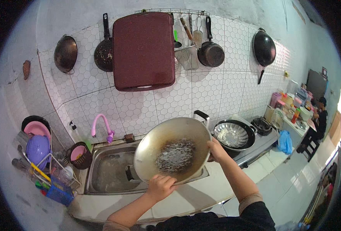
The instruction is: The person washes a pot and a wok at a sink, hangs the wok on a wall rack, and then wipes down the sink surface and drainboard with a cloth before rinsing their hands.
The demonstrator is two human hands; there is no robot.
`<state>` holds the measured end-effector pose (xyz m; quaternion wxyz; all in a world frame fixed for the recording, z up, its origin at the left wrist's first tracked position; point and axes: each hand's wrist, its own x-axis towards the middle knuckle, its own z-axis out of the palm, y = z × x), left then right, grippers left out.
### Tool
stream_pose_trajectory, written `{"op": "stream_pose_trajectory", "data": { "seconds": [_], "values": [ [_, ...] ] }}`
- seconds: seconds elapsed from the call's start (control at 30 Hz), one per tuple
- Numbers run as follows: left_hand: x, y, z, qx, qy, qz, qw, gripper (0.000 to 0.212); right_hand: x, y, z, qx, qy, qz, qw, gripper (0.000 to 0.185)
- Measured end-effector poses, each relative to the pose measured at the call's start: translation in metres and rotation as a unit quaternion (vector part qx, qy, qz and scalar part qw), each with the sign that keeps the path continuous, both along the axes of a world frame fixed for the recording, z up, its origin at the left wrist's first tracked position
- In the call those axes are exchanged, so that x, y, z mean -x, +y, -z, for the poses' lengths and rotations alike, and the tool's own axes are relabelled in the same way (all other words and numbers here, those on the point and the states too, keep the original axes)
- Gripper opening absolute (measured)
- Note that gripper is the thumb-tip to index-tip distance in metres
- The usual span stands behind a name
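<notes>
A large metal wok (150, 144) hangs tilted over the right part of the stainless-steel sink (109, 170), its inside facing me. Its bottom is darkened, with a greyish, streaked patch that may be wet. My left hand (162, 186) grips the near rim, fingers over the edge. On the right side of the rim, my right hand (216, 150) holds the wok, with part of that hand hidden behind it. Two black-gripped handles stick out, one at the upper right and one at the lower left. The pink faucet (101, 124) rises behind the sink.
Right of the wok, a fluted metal bowl (231, 135) sits in a black pan on the stove (263, 144). A dish rack (47, 164) with bowls and utensils stands left. Pans and a maroon tray (144, 52) hang on the wall. A person (320, 115) sits far right.
</notes>
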<state>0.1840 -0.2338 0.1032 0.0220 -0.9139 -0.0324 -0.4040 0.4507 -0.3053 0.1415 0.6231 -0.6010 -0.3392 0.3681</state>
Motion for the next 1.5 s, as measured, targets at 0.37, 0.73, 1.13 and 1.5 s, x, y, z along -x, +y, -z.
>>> {"op": "stream_pose_trajectory", "data": {
  "seconds": [0.37, 0.73, 1.13, 1.5],
  "values": [
    [0.08, -0.023, -0.053, 0.15, -0.348, -0.292, 0.878, 0.023, 0.01, 0.034, -0.116, 0.003, -0.217, -0.317, 0.923, 0.046],
    [0.161, -0.047, -0.056, 0.237, -0.6, -0.271, 0.714, 0.035, 0.015, 0.09, -0.017, -0.298, -0.627, -0.124, 0.71, 0.021],
    [0.175, -0.012, -0.088, 0.374, -0.67, -0.021, 0.641, 0.043, 0.082, 0.11, -0.05, 0.179, -0.753, -0.416, 0.478, 0.099],
    [-0.006, 0.037, -0.18, 0.544, -0.63, 0.154, 0.532, 0.05, -0.063, -0.003, -0.16, 0.0, -0.16, -0.454, 0.877, 0.077]
  ]
}}
